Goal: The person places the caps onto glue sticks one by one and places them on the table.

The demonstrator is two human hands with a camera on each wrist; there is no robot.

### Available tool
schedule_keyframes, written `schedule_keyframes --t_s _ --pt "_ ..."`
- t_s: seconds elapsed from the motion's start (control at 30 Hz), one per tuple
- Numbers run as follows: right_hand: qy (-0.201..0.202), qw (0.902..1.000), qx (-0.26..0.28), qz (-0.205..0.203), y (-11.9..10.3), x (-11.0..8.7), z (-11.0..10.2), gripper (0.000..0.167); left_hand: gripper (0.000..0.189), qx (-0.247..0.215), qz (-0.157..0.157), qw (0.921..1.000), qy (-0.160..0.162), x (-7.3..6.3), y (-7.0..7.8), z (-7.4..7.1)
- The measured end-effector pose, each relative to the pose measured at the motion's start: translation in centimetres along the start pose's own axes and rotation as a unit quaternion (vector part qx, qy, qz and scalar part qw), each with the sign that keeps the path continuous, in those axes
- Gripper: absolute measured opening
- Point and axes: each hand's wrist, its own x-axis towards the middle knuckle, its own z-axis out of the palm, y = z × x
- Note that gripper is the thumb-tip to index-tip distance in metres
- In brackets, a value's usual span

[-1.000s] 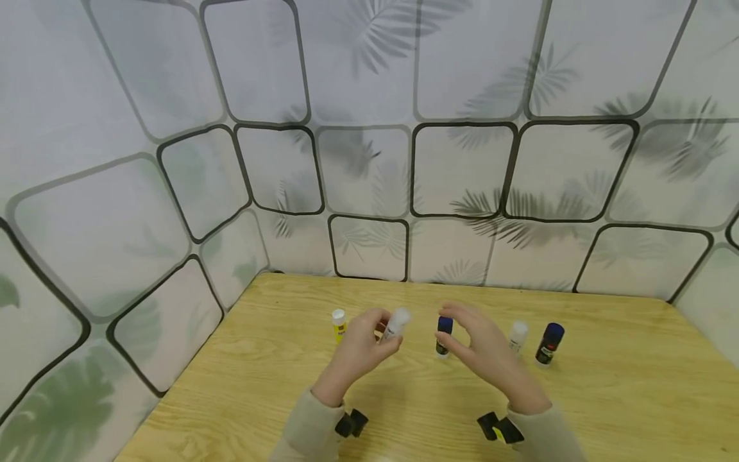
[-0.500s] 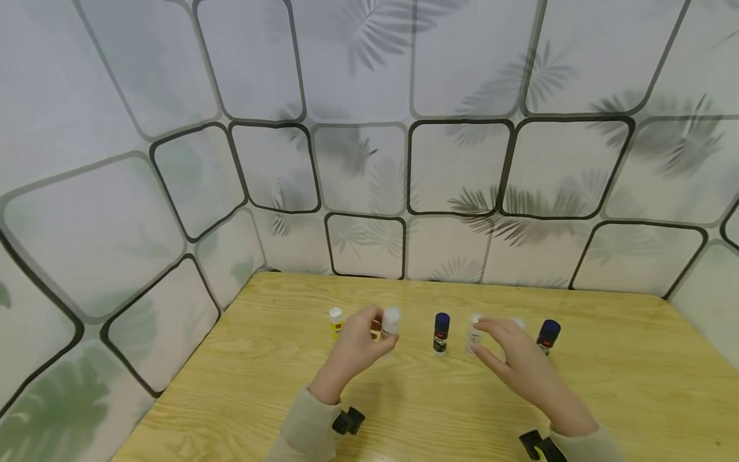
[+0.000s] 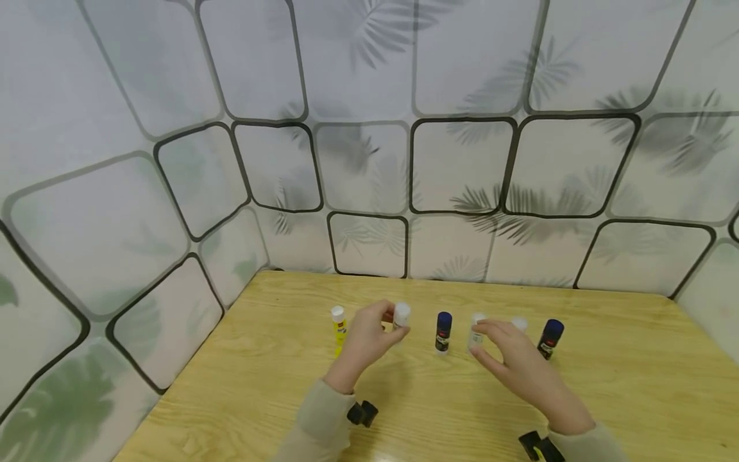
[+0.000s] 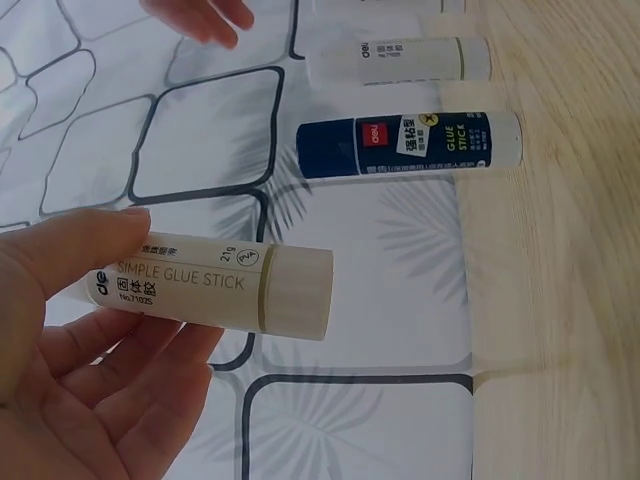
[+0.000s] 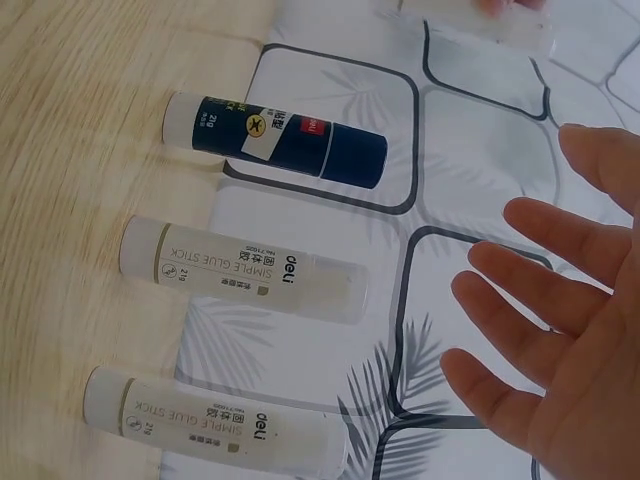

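Note:
My left hand point(image 3: 369, 333) pinches a white glue stick point(image 4: 200, 280) between thumb and fingers, above the table. My right hand point(image 3: 522, 359) is spread near another white glue stick point(image 5: 245, 268); in the right wrist view a gap shows between its fingers point(image 5: 510, 310) and the sticks. A navy-blue glue stick point(image 3: 442, 332) stands upright between the two hands. Behind my right hand, a third white glue stick point(image 5: 215, 425) is mostly hidden in the head view.
A yellow glue stick point(image 3: 339, 324) with a white cap stands left of my left hand, partly covered by it. At the far right is another navy-blue glue stick point(image 3: 550, 338). The wooden table point(image 3: 248, 366) meets a patterned backdrop point(image 3: 369, 173) at the back.
My right hand has moved right, away from the navy-blue glue stick, to beside a white one. The white glue stick in my left hand has turned from tilted to more upright.

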Motion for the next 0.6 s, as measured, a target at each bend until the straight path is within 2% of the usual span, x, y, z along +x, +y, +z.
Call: schedule_keyframes --t_s 0.17,0.4,0.6 --pt "-0.003 1.0 0.001 0.005 0.0 -0.1 -0.1 0.032 0.018 -0.018 -0.015 0.9997 0.0 1.1 0.2 1.2" --pt "-0.013 0.9999 0.001 0.01 0.0 -0.1 0.3 0.032 0.019 -0.033 -0.062 0.9963 -0.048 1.9 -0.7 2.9" --pt "-0.006 0.9999 -0.009 0.006 0.2 -0.1 0.5 0.031 0.02 -0.019 -0.074 0.9951 -0.063 2.0 -1.6 3.5"
